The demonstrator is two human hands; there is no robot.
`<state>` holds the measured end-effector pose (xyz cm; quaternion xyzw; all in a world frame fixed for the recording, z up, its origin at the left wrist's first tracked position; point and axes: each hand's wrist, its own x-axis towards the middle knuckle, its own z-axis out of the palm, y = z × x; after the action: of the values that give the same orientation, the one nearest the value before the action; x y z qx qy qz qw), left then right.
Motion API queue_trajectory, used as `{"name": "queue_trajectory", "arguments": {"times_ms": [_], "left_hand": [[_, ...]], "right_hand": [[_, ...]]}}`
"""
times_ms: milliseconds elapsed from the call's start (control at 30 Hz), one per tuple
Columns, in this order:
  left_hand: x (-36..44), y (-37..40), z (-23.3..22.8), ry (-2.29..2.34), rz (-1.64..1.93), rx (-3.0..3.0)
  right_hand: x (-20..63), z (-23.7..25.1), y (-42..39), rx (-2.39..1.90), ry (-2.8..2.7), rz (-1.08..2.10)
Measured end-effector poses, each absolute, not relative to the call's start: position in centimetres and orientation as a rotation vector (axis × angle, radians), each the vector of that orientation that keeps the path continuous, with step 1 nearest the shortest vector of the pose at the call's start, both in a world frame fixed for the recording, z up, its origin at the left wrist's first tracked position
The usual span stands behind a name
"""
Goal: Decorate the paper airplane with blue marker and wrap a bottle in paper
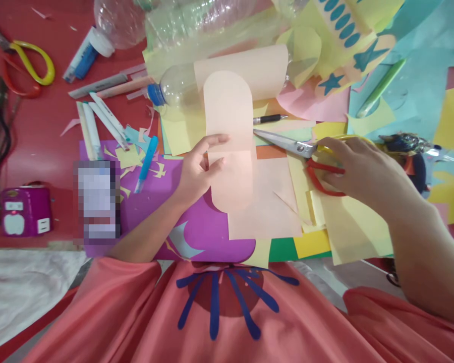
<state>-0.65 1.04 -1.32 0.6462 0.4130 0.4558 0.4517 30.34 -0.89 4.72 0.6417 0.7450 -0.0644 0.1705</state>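
Head view shows the left hand (199, 169) pinching a rounded peach paper cutout (230, 146) already cut free at centre, while the right hand (357, 169), at three o'clock, grips scissors (298, 147) lying beside the leftover peach sheet (272, 212).

Rounded paper strip (229, 146): pinched at its left edge between the fingers (212, 143) of the left hand (196, 171), lying over a larger paper sheet (265, 212). Scissors (306, 156): under the right hand (355, 169), blades pointing toward the strip, to the right of those fingers. Pen (268, 119): beyond the blades. Plastic bottle (174, 88): beyond the left fingers. Markers (98, 121): well to their left.
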Motion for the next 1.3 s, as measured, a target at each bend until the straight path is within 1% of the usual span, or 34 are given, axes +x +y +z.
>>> {"name": "queue_trajectory", "arguments": {"times_ms": [133, 333, 400, 500, 633, 767, 933, 1133, 1300], "left_hand": [[-0.7, 0.9, -1.4, 1.006, 1.138, 1.593], [-0.7, 1.0, -1.7, 0.989, 1.131, 1.579], [-0.7, 1.0, -1.8, 0.969, 1.153, 1.587], [-0.7, 1.0, -1.8, 0.958, 1.170, 1.611], [-0.7, 0.8, -1.5, 0.952, 1.169, 1.691], [-0.7, 0.6, -1.4, 0.913, 1.191, 1.727], [-0.7, 0.5, -1.5, 0.927, 1.142, 1.768], [-0.5, 0.4, -1.4, 0.840, 1.186, 1.815], [-0.4, 0.3, -1.3, 0.814, 1.188, 1.914]], "right_hand": [[29.8, 5.2, -1.0, 1.901, 2.116, -0.113], [30.4, 6.1, -1.2, 2.251, 2.204, -0.288], [31.0, 6.3, -1.3, 2.290, 2.181, -0.335], [31.8, 6.7, -1.5, 2.159, 2.168, -0.412], [32.3, 6.9, -1.4, 1.927, 2.323, -0.506], [32.4, 7.1, -0.7, 1.823, 2.375, -0.483], [32.6, 7.4, 0.2, 1.614, 2.443, -0.545], [32.3, 7.3, 0.6, 1.490, 2.561, -0.443], [31.5, 7.1, 0.9, 1.426, 2.621, -0.438]]}}
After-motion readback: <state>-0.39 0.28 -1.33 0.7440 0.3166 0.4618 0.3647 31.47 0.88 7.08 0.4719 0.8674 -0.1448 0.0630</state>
